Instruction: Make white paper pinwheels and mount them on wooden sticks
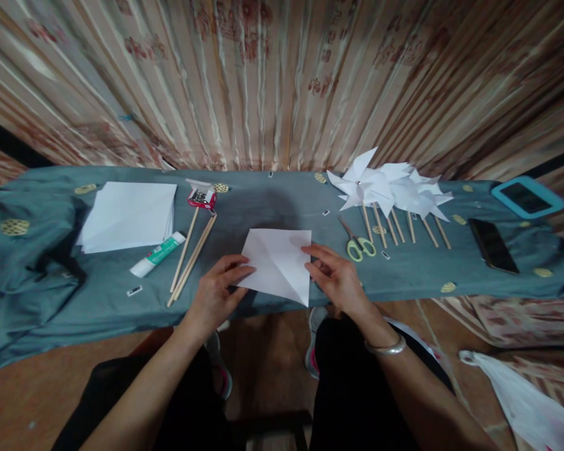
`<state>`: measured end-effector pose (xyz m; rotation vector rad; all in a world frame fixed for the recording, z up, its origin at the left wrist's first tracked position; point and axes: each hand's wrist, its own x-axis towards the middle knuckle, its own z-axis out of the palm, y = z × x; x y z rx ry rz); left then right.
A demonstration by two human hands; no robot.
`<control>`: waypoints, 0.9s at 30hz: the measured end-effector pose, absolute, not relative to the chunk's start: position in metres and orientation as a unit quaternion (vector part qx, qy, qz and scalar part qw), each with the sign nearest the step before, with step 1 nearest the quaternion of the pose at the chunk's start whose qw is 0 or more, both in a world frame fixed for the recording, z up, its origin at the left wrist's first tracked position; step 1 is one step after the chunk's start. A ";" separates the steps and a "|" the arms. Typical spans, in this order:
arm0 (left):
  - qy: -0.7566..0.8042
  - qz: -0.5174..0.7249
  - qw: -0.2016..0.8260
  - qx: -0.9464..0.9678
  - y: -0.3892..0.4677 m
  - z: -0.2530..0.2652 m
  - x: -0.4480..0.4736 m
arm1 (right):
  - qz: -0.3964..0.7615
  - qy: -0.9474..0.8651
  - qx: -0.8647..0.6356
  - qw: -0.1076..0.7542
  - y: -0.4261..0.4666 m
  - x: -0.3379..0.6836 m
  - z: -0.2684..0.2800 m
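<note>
A white sheet of paper (279,260) with a diagonal crease is held above the near edge of the cloth-covered table. My left hand (220,288) pinches its left edge between thumb and fingers. At the right edge, my right hand (331,272) grips the sheet, fingertips on its border. Green-handled scissors (359,246) lie just beyond my right hand. Left of the sheet, several wooden sticks (192,263) lie side by side, near a green and white glue stick (158,254).
A stack of white paper (129,216) lies at the left. Behind the sticks stands a small open red box (201,195). Several paper pinwheels (389,185) on sticks lie at the back right, near a black phone (492,245) and a blue-framed device (528,196). A curtain (272,88) hangs behind.
</note>
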<state>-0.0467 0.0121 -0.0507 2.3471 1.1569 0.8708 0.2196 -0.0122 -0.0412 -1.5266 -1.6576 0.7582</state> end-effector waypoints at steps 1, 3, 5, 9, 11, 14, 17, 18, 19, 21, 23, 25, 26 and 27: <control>0.411 0.307 0.157 0.844 0.012 -0.054 -0.048 | 0.284 -0.662 -0.591 0.363 -0.014 0.220 -0.041; 0.416 0.295 0.081 0.856 0.008 -0.058 -0.048 | 0.264 -0.682 -0.588 0.346 -0.018 0.218 -0.042; 0.421 0.271 0.026 0.865 0.002 -0.058 -0.041 | 0.270 -0.683 -0.591 0.334 -0.021 0.216 -0.042; 0.378 0.224 0.004 0.899 -0.012 -0.054 -0.026 | 0.307 -0.668 -0.598 0.320 -0.023 0.216 -0.042; 0.359 0.220 0.013 0.907 -0.014 -0.053 -0.023 | 0.282 -0.693 -0.594 0.295 -0.024 0.221 -0.040; 0.353 0.231 0.022 0.907 -0.014 -0.057 -0.026 | 0.174 -0.766 -0.570 0.242 -0.027 0.229 -0.035; 0.357 0.233 0.039 0.904 -0.013 -0.062 -0.031 | 0.068 -0.816 -0.539 0.196 -0.031 0.228 -0.029; 0.357 0.234 0.048 0.903 -0.014 -0.063 -0.032 | 0.049 -0.827 -0.529 0.184 -0.033 0.226 -0.028; 0.355 0.236 0.058 0.903 -0.015 -0.064 -0.033 | 0.038 -0.836 -0.519 0.176 -0.034 0.224 -0.027; 0.349 0.237 0.083 0.903 -0.017 -0.064 -0.034 | 0.037 -0.854 -0.491 0.170 -0.035 0.220 -0.026; 0.341 0.232 0.105 0.905 -0.019 -0.063 -0.037 | 0.068 -0.868 -0.458 0.178 -0.034 0.219 -0.029; 0.339 0.232 0.120 0.904 -0.020 -0.062 -0.040 | 0.129 -0.867 -0.439 0.199 -0.032 0.221 -0.033; 0.341 0.237 0.126 0.901 -0.020 -0.061 -0.042 | 0.165 -0.857 -0.440 0.211 -0.031 0.223 -0.035; 0.346 0.246 0.130 0.896 -0.020 -0.060 -0.044 | 0.200 -0.843 -0.446 0.224 -0.029 0.225 -0.037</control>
